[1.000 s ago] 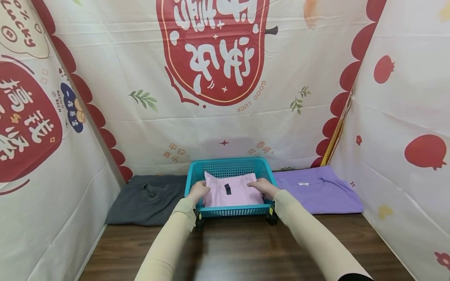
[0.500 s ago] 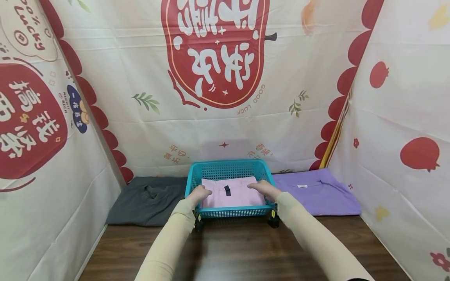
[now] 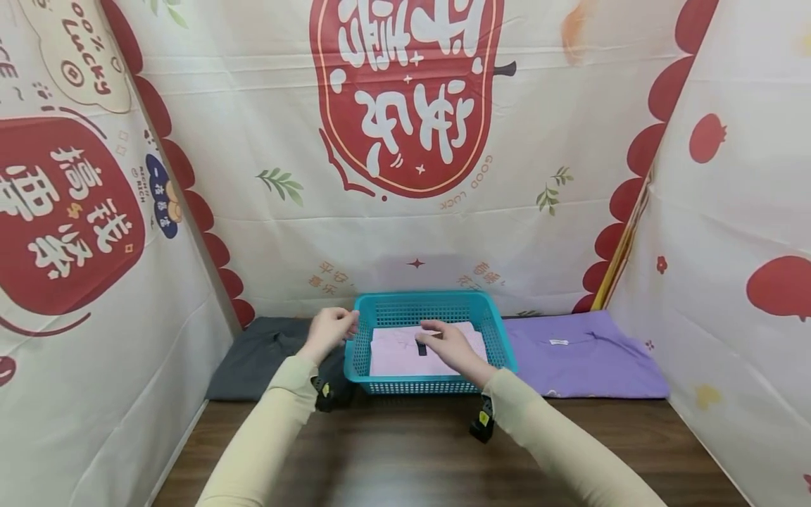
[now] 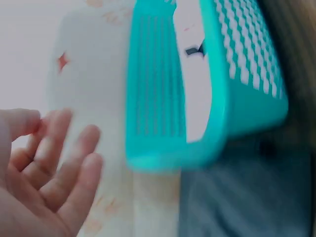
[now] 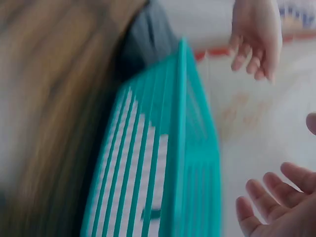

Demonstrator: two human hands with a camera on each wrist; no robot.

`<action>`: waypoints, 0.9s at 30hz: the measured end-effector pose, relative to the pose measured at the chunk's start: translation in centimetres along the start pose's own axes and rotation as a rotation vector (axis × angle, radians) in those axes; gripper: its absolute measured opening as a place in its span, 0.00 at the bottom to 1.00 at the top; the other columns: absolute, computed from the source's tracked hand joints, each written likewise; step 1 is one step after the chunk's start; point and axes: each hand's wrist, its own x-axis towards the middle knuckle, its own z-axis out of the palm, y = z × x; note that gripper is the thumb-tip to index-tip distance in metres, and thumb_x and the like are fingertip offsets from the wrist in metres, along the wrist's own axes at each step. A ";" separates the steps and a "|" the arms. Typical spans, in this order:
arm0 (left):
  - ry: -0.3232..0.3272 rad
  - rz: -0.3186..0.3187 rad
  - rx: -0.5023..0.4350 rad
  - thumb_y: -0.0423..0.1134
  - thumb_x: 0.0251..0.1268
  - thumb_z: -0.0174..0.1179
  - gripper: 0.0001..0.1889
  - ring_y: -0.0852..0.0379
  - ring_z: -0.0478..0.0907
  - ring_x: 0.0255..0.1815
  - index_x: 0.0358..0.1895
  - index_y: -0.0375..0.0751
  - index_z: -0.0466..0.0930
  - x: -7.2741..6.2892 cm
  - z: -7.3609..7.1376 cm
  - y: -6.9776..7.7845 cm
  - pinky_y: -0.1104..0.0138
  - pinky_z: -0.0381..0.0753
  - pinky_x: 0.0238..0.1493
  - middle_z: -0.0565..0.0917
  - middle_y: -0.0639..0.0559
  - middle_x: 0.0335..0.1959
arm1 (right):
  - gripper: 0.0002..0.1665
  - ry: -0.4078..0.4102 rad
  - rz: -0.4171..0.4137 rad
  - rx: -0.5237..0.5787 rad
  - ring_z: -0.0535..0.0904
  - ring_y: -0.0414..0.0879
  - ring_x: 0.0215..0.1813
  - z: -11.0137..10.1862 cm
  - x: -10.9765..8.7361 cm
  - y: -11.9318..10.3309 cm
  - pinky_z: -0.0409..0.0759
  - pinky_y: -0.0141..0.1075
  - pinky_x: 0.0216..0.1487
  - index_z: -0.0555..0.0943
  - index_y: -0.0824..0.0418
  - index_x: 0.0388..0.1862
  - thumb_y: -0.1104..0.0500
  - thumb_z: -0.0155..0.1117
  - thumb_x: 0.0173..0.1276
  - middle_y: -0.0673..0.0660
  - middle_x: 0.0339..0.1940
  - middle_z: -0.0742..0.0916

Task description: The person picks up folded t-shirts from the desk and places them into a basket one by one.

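A folded pink garment [image 3: 395,352] with a dark tag lies inside the teal plastic basket [image 3: 431,381]. My left hand [image 3: 330,329] is raised over the basket's left rim, fingers loosely bent and holding nothing. Above the garment hovers my right hand [image 3: 451,345], its fingers relaxed and spread, covering part of the tag in the head view. In the left wrist view the left hand [image 4: 54,173] is apart from the basket [image 4: 217,113]. The right wrist view shows the right hand's fingers [image 5: 269,200] with nothing between them.
A folded dark grey shirt [image 3: 243,362] lies left of the basket, and a folded purple shirt [image 3: 589,359] lies to its right. All rest on a brown wooden table [image 3: 405,451]. Printed white cloth [image 3: 253,239] hangs at the back and both sides.
Both hands have let go of the pink garment and lifted. The left hand has moved out over the left rim. The garment now lies flat in the basket.
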 end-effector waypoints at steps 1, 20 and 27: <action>0.042 0.007 0.012 0.49 0.72 0.55 0.19 0.49 0.83 0.32 0.34 0.37 0.85 -0.2 -1.1 -0.2 0.57 0.82 0.32 0.86 0.45 0.30 | 0.28 -0.004 -0.040 0.006 0.77 0.54 0.58 0.8 -0.4 -0.6 0.75 0.52 0.56 0.73 0.59 0.66 0.49 0.60 0.71 0.60 0.63 0.78; 0.401 -0.185 -0.021 0.40 0.73 0.51 0.16 0.40 0.81 0.44 0.48 0.28 0.80 -5.8 -11.6 -13.6 0.63 0.78 0.37 0.83 0.34 0.43 | 0.17 -0.367 -0.005 0.148 0.83 0.53 0.40 11.8 -3.3 -0.3 0.83 0.48 0.37 0.83 0.66 0.50 0.56 0.64 0.67 0.54 0.38 0.87; 0.284 -0.244 0.060 0.37 0.72 0.50 0.21 0.32 0.69 0.59 0.61 0.23 0.70 -6.4 -13.2 -17.3 0.45 0.68 0.58 0.73 0.25 0.58 | 0.32 -0.296 0.212 0.332 0.83 0.59 0.44 15.1 -2.3 2.3 0.83 0.44 0.36 0.68 0.75 0.66 0.57 0.61 0.70 0.65 0.48 0.83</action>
